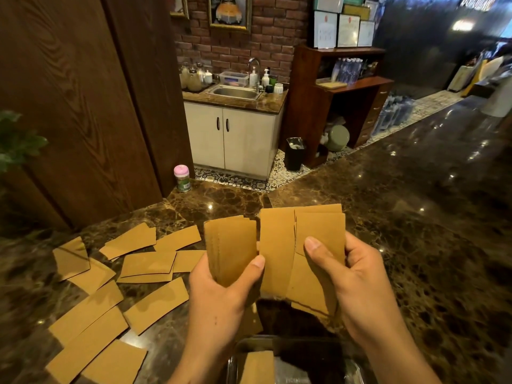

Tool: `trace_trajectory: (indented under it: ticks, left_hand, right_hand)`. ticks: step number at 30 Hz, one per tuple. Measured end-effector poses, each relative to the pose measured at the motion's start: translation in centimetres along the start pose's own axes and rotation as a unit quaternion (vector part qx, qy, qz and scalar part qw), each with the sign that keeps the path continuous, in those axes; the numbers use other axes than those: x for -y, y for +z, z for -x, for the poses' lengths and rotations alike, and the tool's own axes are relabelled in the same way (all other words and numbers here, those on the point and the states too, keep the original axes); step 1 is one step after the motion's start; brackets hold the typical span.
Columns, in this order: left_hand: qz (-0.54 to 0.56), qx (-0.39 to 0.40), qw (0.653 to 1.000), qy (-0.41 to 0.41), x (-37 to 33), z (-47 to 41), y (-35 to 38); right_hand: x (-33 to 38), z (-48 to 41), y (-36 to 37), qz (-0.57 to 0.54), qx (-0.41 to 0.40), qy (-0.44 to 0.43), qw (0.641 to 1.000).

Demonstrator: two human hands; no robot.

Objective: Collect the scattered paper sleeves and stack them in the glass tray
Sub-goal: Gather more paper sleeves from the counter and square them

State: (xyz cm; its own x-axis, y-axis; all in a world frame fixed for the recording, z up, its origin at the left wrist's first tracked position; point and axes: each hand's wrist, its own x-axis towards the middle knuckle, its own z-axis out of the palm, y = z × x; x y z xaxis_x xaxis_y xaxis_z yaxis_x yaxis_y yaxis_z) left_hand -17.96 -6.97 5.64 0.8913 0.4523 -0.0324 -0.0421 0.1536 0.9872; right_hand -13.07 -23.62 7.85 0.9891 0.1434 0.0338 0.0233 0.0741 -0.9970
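Observation:
My left hand grips a small bundle of brown paper sleeves, held upright above the marble counter. My right hand holds a second, looser bundle of sleeves, thumb pressed on its front. The two bundles sit side by side, nearly touching. Several more sleeves lie scattered flat on the counter to the left. The glass tray is at the bottom edge below my hands, with one sleeve lying inside it.
The dark marble counter stretches right and back. A pink-lidded jar stands by the wooden pillar at the back left. A green plant pokes in at the far left. A sink cabinet stands beyond the counter.

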Motion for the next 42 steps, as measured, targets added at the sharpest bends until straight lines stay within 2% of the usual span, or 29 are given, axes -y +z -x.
trace_trajectory:
  ticks: [2,5,8,11,13,16,19,21,24,27,29,31,33,36,37,40,42]
  left_hand:
    - [-0.065,0.017,0.996,0.050,-0.1,0.1,0.4]
    - [-0.077,0.065,0.993,0.062,-0.4,0.5,1.5]
    - [0.014,0.108,0.993,-0.038,-0.2,0.9,1.9]
    - [0.114,0.149,0.969,-0.158,0.0,1.1,1.5]
    - [0.126,0.167,0.961,-0.179,0.1,0.9,0.8]
    - [0.118,0.198,0.957,-0.174,-0.1,0.6,0.0]
    - [0.137,0.160,0.966,-0.153,-0.6,0.4,-0.2]
    - [0.151,0.105,0.971,-0.150,-0.7,0.3,-0.3]
    - [0.166,0.035,0.973,-0.155,-0.8,0.0,-0.5]
    - [0.147,0.052,0.977,-0.144,-1.0,-0.1,-0.7]
    - [0.113,0.084,0.981,-0.136,-1.1,0.0,-0.7]
    - [0.100,0.112,0.980,-0.131,-1.1,0.2,-0.6]
    - [0.128,0.127,0.975,-0.132,-1.2,0.3,-0.6]
    - [0.168,0.109,0.971,-0.134,-1.5,0.4,-0.6]
    - [0.163,0.102,0.973,-0.128,-1.6,0.4,-0.6]
    - [0.134,0.092,0.981,-0.104,-1.4,0.2,-0.5]
    - [0.140,0.093,0.980,-0.106,-1.4,0.1,-0.4]
  right_hand:
    - [0.0,0.3,0.4,0.032,-0.014,-0.026,0.999]
    - [-0.4,0.8,1.2,0.010,-0.006,-0.026,1.000]
    - [-0.7,0.7,1.6,-0.011,0.032,-0.001,0.999]
    - [-0.6,0.0,1.0,0.012,0.040,-0.011,0.999]
    - [-0.1,-0.6,0.1,0.075,0.058,-0.040,0.995]
    - [1.1,-1.3,-1.0,0.055,0.110,-0.042,0.991]
    - [1.4,-1.5,-1.5,0.057,0.083,-0.075,0.992]
    - [1.4,-1.2,-1.8,0.072,0.082,-0.070,0.992]
    - [1.2,-0.8,-2.5,0.113,0.151,-0.026,0.982]
    - [1.5,-0.7,-2.7,0.144,0.205,0.001,0.968]
    - [1.9,-0.9,-2.6,0.182,0.241,-0.010,0.953]
    - [2.2,-0.9,-2.1,0.175,0.271,-0.017,0.946]
    - [2.1,-0.9,-1.6,0.143,0.235,-0.032,0.961]
    - [1.4,-0.8,-1.4,0.098,0.150,-0.034,0.983]
    - [1.3,-0.7,-1.4,0.094,0.149,-0.020,0.984]
    - [0.8,-0.1,-1.2,0.086,0.215,0.040,0.972]
    - [0.3,0.1,-0.7,0.078,0.195,0.041,0.977]
